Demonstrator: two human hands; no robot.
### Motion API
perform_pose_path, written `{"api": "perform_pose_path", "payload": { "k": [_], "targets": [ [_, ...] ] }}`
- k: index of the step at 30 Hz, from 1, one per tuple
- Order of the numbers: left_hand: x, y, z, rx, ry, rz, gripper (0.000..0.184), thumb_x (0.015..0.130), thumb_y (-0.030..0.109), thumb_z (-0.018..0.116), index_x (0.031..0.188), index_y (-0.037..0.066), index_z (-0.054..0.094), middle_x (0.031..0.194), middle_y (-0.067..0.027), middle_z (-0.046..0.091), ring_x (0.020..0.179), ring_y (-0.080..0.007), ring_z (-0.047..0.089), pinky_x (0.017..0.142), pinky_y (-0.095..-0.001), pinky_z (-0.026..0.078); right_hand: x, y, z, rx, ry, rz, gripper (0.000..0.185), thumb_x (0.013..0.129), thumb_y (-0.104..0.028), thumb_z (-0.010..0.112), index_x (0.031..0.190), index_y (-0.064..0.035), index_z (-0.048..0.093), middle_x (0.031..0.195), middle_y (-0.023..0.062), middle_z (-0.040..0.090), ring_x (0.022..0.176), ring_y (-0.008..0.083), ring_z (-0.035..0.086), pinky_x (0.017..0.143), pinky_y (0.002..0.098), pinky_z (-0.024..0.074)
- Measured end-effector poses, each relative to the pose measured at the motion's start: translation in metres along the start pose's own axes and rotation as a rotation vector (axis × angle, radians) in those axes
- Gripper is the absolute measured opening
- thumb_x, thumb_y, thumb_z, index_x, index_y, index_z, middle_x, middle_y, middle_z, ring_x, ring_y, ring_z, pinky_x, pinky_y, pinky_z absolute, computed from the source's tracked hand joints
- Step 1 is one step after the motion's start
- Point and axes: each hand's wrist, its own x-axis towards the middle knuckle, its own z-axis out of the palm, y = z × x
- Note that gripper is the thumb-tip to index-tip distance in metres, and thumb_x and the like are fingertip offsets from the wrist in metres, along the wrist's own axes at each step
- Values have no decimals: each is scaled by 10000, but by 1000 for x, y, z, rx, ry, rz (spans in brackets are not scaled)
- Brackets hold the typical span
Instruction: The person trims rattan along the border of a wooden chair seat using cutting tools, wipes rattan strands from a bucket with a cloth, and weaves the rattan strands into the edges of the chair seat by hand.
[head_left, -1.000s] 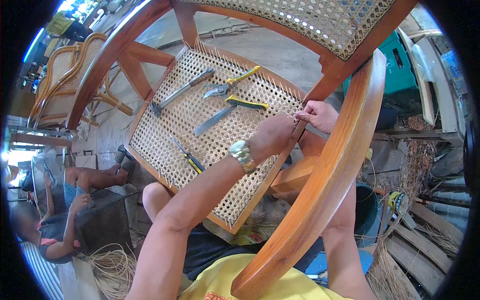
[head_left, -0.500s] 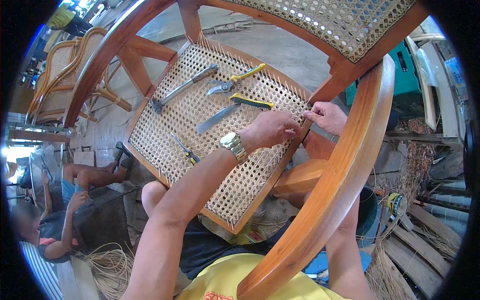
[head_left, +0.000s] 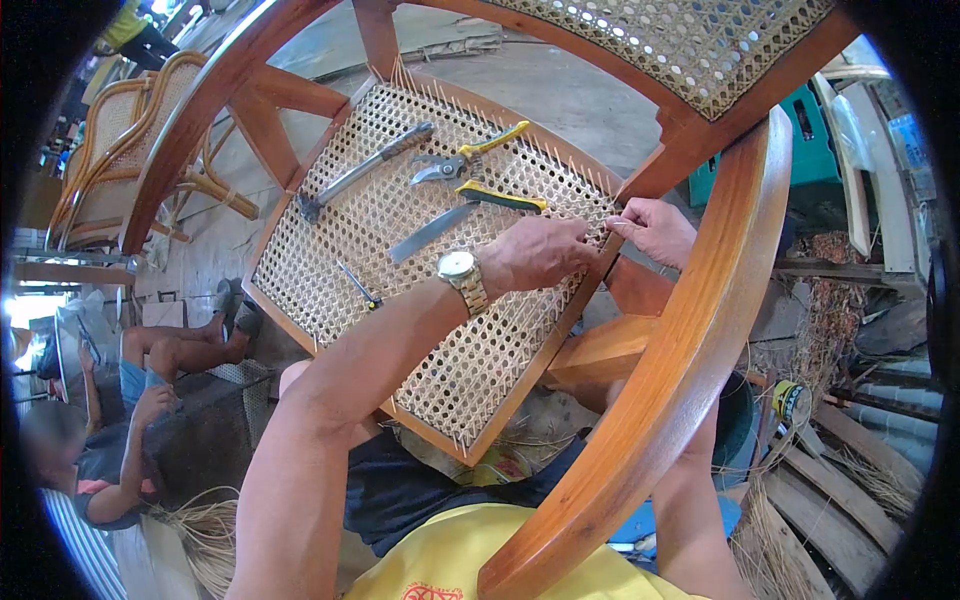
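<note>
The woven cane seat [head_left: 450, 370] of a wooden armchair lies before me, with loose strand ends standing up along its frame. My left hand [head_left: 545, 258], a gold watch [head_left: 460, 270] on its wrist, is over the right part of the weave. Its fingers are curled down and pressed together; their tips are partly hidden. At the seat's right corner, my right hand [head_left: 655, 230] pinches a cane strand between thumb and forefinger. On the weave lie a hammer [head_left: 365, 172], yellow-handled pruning shears [head_left: 470, 160], a knife with a yellow-black handle [head_left: 500, 196] and a screwdriver [head_left: 360, 287].
The chair's curved armrest [head_left: 640, 400] crosses over my right forearm, and its cane backrest [head_left: 690, 45] rises at the top. Another person [head_left: 110, 450] sits at left near coiled cane [head_left: 205, 540]. A rattan chair [head_left: 135, 150] and a green crate [head_left: 805, 145] stand farther off.
My left hand has shifted slightly, its fingers now closer to the right corner. The right hand stays at the corner. The tools on the seat keep their places.
</note>
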Motion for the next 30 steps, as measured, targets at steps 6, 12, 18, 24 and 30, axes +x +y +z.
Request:
{"api": "perform_pose_path", "payload": {
  "k": [6, 12, 18, 24, 30],
  "targets": [
    [-17, 16, 23, 137, 188, -31, 329, 865, 107, 635, 1154, 265, 628, 985, -77, 538, 843, -280, 647, 689, -413, 533, -6, -9, -3, -33, 25, 25, 365, 950, -356, 716, 845, -12, 651, 703, 25, 606, 677, 91, 523, 603, 315, 446],
    [-12, 17, 24, -32, 210, -113, 261, 899, 99, 605, 1108, 247, 651, 991, -71, 541, 823, -298, 649, 687, -426, 531, -11, -8, -3, -95, 63, 24, 412, 942, -420, 704, 860, -19, 662, 702, 77, 628, 670, 140, 563, 611, 357, 461],
    [-5, 11, 10, 24, 72, -51, 233, 918, 123, 603, 1101, 251, 669, 952, -76, 552, 828, -292, 662, 659, -408, 539, -11, -6, -2, -93, 99, 2, 429, 935, -441, 707, 864, -20, 667, 694, 81, 624, 668, 154, 568, 612, 372, 462],
    [-5, 8, 17, -61, 130, -75, 155, 929, 176, 628, 1060, 234, 687, 930, -67, 566, 852, -279, 657, 681, -410, 534, -9, -7, -3, -122, 87, 36, 414, 940, -423, 705, 861, -19, 664, 691, 75, 617, 664, 148, 554, 611, 363, 457],
    [-5, 7, 18, -191, 166, -172, 109, 951, 212, 640, 1020, 158, 704, 961, -70, 593, 896, -293, 649, 743, -423, 528, -9, -6, -3, -111, 59, 3, 389, 951, -390, 697, 851, -17, 658, 686, 66, 605, 658, 131, 533, 604, 348, 446]
  ]
}}
